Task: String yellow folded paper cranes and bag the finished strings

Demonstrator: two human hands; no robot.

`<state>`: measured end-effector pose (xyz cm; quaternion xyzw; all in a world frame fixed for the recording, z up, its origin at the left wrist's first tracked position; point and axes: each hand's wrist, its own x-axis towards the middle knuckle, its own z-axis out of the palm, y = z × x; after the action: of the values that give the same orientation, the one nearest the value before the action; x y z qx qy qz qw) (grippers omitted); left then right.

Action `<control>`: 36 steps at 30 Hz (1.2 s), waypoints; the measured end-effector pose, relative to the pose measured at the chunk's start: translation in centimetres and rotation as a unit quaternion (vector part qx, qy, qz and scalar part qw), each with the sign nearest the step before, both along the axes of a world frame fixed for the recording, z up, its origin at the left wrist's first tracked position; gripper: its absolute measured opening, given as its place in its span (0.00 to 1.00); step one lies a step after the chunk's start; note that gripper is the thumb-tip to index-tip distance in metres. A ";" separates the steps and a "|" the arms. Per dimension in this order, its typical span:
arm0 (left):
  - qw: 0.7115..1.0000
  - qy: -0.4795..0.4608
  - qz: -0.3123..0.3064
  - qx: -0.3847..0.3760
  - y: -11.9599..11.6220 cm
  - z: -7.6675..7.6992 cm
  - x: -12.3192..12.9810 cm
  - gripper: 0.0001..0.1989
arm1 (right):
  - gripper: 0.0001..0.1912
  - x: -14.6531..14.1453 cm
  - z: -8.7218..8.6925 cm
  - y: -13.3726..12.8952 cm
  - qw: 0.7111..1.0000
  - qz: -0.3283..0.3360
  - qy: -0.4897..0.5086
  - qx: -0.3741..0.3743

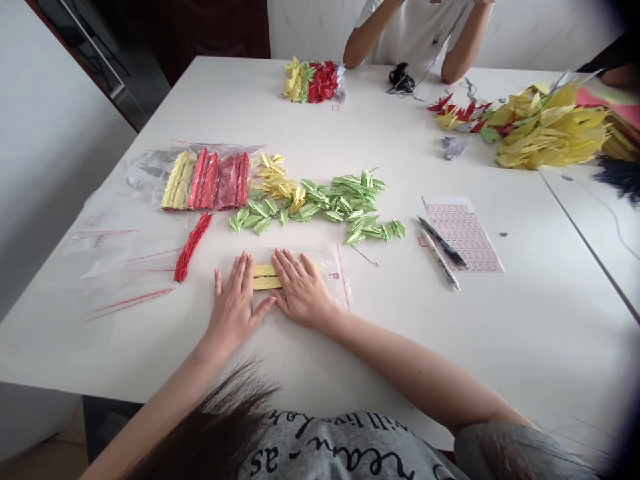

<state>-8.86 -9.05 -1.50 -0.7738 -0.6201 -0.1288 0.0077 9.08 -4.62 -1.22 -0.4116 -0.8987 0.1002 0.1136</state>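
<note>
Both my hands lie flat on a clear zip bag [327, 270] at the near side of the white table [125, 167], fingers spread. My left hand [235, 303] touches the bag's left part, and my right hand [300, 287] rests across it. Between them, a tight yellow bundle of paper cranes [266, 277] sits inside the bag, its ends hidden under my hands. Just beyond lie loose green paper cranes [320, 208] and yellow ones [275, 177]. Left of my left hand is a red strung bundle of cranes [192, 245].
Bagged yellow and red crane bundles [203, 180] lie at the left. To the right are a sheet of red-outlined labels [463, 233] and pens [440, 250]. A co-worker [415, 33] sits across the table, near a black cord [401, 79]. A large crane pile [545, 130] fills the far right.
</note>
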 end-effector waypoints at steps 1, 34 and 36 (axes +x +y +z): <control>1.000 -0.001 0.008 -0.001 0.1 0.3 0.1 0.41 | 0.35 0.0 -0.1 0.0 1.000 -0.002 0.004 0.001; 0.998 -0.001 0.002 -0.061 3.0 -0.5 1.2 0.31 | 0.36 -1.0 3.1 -0.4 0.999 0.043 0.021 -0.024; 0.997 0.005 -0.005 -0.079 3.0 -0.7 1.0 0.33 | 0.40 -2.2 3.1 -0.6 0.999 0.039 0.023 -0.025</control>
<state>-7.86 -6.04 -2.24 -0.7759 -0.6242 -0.0754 -0.0514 6.92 -5.20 1.89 -0.3763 -0.9086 0.1360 0.1199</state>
